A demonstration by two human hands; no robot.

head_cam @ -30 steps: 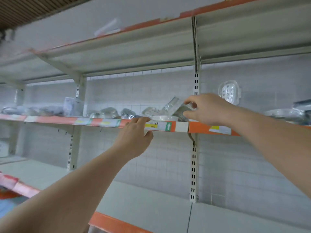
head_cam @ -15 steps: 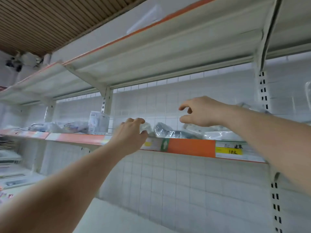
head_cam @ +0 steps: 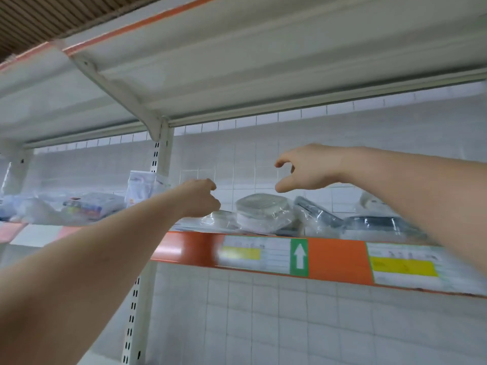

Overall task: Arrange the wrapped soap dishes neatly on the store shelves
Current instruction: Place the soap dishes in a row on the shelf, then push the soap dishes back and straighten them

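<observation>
Head view: my right hand (head_cam: 308, 167) hovers spread, empty, above the wrapped soap dish (head_cam: 263, 212) on the shelf (head_cam: 337, 256). My left hand (head_cam: 200, 197) left of the dish, curled; can't tell its grip.

Two hands (head_cam: 203, 197) (head_cam: 307, 168), two price labels (head_cam: 254, 255) (head_cam: 405, 267), one green arrow sticker (head_cam: 299, 257)

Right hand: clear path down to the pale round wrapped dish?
Probably yes. The right hand is open and empty, hovering just above the pale round wrapped dish, with nothing between them; the left hand is off to the side.
</observation>
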